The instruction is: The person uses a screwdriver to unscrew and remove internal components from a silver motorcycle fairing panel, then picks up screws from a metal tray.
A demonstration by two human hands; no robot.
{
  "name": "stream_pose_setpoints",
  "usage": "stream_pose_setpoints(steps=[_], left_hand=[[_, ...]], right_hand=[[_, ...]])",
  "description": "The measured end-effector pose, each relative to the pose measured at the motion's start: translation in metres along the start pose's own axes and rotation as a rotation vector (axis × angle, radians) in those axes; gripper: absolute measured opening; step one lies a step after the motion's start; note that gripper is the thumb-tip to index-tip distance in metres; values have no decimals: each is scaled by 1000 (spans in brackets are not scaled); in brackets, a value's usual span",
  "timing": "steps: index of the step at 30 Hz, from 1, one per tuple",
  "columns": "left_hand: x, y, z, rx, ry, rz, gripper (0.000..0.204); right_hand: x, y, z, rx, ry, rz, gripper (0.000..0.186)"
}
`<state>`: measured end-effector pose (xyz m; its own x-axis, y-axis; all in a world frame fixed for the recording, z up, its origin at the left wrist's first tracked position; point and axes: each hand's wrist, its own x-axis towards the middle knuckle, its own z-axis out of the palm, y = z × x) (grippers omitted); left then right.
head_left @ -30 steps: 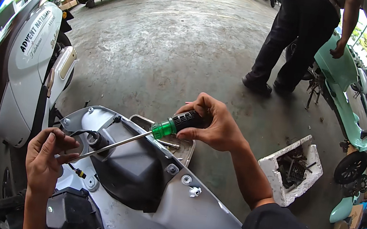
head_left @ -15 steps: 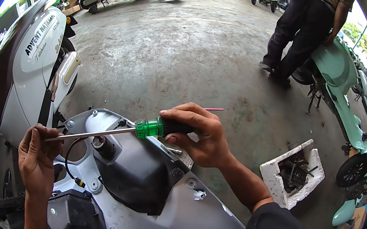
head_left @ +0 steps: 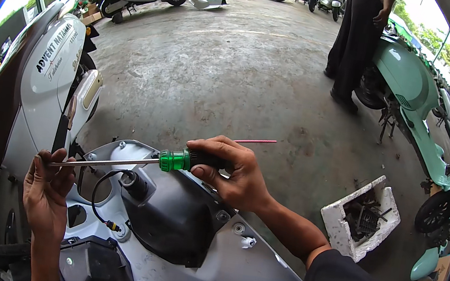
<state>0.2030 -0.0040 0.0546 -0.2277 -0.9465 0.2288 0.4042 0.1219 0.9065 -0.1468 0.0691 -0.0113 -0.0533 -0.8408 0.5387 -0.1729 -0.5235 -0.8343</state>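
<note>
A screwdriver (head_left: 109, 163) with a long metal shaft and a green and black handle lies almost level across my two hands. My right hand (head_left: 234, 173) is closed round the black end of its handle. At the tip, my left hand (head_left: 48, 190) pinches the shaft between thumb and fingers; whether it also holds something small there I cannot tell. Below them is a silver-grey scooter body panel (head_left: 254, 259) with a black moulded housing (head_left: 170, 225) on it. From the housing's round socket (head_left: 133, 184) a black cable (head_left: 95, 194) loops down to a yellow-tipped connector (head_left: 114, 226).
A white scooter (head_left: 42, 92) stands close on the left, a mint-green one (head_left: 409, 80) on the right. A person in dark trousers (head_left: 356, 44) is beside the green scooter. A broken white foam box (head_left: 361, 217) with metal parts sits on the floor. Beyond my right hand lies a pink rod (head_left: 259, 141).
Both hands still hold the screwdriver, which sits slightly lower and further left in view. The person by the green scooter has shifted stance and stands more upright.
</note>
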Motion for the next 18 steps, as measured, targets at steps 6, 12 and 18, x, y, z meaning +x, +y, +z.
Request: stream_pose_setpoints(steps=[6, 12, 18], left_hand=[[0, -4, 2, -8, 42, -5, 31], [1, -5, 1, -7, 60, -2, 30], [2, -8, 4, -30, 34, 16, 29]], right_hand=[[-5, 4, 3, 104, -5, 120, 40], [-6, 8, 6, 177, 3, 177, 41], [-7, 6, 6, 150, 11, 208, 40]])
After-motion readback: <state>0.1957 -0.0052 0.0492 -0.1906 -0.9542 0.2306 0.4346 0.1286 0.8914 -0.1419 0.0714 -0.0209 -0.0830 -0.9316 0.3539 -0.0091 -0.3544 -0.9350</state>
